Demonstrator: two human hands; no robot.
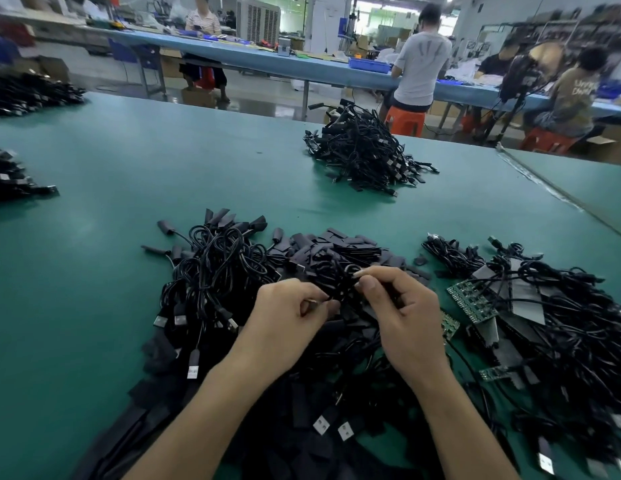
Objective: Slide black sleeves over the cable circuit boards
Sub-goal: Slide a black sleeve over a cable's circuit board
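Black thin cable (341, 287) is pinched in the grips of left hand (285, 317) and right hand (406, 313). Its tangled loops could snag on the heaped flat black sleeves (340, 242).

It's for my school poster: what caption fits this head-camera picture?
Left hand and right hand pinch a cable above heaps of cables, sleeves and green boards on a green table.
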